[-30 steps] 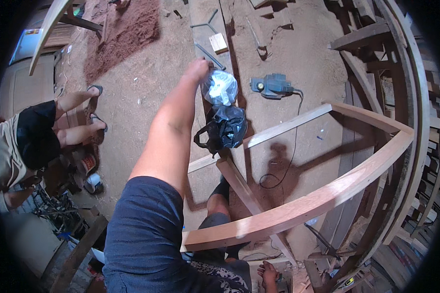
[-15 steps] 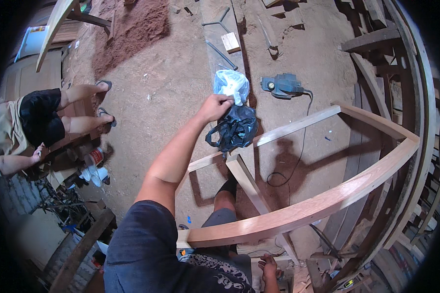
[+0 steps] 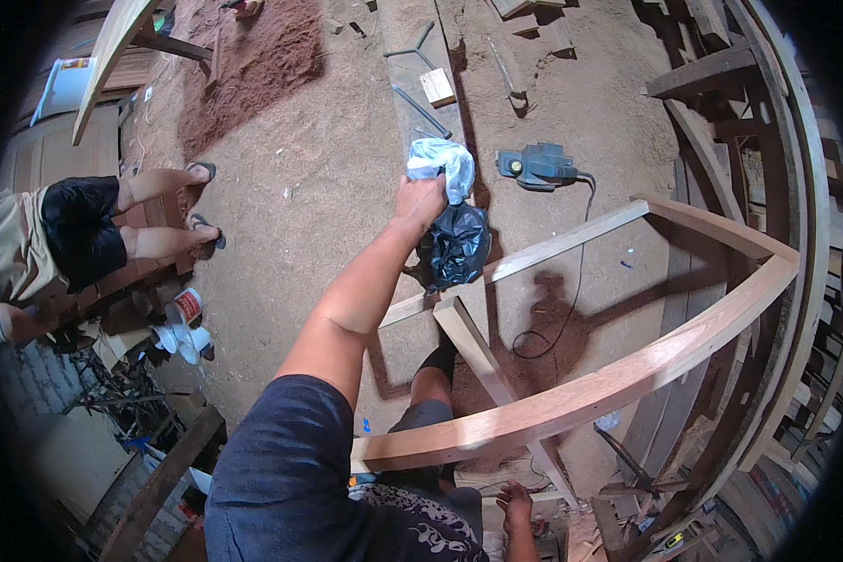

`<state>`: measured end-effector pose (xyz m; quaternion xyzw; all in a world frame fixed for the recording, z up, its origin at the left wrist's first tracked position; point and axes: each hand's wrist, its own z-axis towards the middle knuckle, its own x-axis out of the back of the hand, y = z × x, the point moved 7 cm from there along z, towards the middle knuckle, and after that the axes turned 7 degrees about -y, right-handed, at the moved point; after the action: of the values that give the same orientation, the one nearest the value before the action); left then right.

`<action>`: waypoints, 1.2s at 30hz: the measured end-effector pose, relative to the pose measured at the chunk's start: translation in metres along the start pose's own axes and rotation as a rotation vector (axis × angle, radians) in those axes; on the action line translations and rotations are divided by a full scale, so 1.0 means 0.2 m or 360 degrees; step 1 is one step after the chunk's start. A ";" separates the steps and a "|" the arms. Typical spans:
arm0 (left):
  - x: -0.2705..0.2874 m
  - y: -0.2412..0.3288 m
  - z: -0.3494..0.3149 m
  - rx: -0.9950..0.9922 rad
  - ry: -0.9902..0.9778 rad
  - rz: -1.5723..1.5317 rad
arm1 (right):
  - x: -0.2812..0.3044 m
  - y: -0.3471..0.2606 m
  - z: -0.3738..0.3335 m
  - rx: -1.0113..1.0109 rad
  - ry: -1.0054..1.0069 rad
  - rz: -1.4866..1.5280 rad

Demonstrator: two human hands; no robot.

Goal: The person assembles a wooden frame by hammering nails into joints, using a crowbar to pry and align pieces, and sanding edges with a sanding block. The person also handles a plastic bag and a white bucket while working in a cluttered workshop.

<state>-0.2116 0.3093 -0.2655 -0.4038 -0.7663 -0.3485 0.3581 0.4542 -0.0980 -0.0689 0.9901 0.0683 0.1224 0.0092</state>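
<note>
And we're right on the left hand (image 3: 421, 199), down at the white plastic bag (image 3: 456, 169), which sits on the long board (image 3: 403, 19), reaching across from near its left edge to its right. The fingers are tucked out of our sight, so we can't tell whether they grasp the plastic. Directly below, we've got the black plastic bag (image 3: 461, 245), close beside that hand, its upper part crumpled; the two bags hide the board's near end from us. Further up the board we find a dark metal bar (image 3: 421, 110) slanting from the left edge, a pale wood block (image 3: 437, 87) toward the right edge, and a forked metal rod (image 3: 417, 47) beyond. Off the right edge, on the dusty ground, we see a power planer (image 3: 539, 167) with its cord trailing. Down low, we have the right hand (image 3: 515, 504), released, fingers loosely curled around nothing, below the curved wooden beam (image 3: 581, 403). And over to the left, we spot another person in black shorts (image 3: 82, 222) and sandals, well apart from the board
</note>
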 end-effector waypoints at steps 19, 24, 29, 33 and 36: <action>0.19 0.11 0.28 -0.0070 -0.0162 0.0578 | 0.05 0.10 0.12 0.0150 0.0066 -0.0141; 0.19 0.19 0.30 0.0020 -0.0275 0.0559 | -0.04 0.07 0.10 0.0447 0.0004 -0.0192; 0.17 0.16 0.31 -0.0111 -0.0250 0.0736 | -0.09 0.11 0.08 0.0289 -0.0008 0.0255; 0.20 0.05 0.26 -0.0237 0.0062 0.0759 | -0.03 0.14 0.04 0.0348 0.0007 0.0051; 0.27 0.09 0.18 -0.0149 0.0140 0.0515 | 0.00 0.22 0.05 0.0355 0.0093 -0.0064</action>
<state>-0.2284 0.3667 -0.2341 -0.5225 -0.6579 -0.3390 0.4234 0.4628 -0.1417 -0.0777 0.9794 0.1015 0.1426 -0.1007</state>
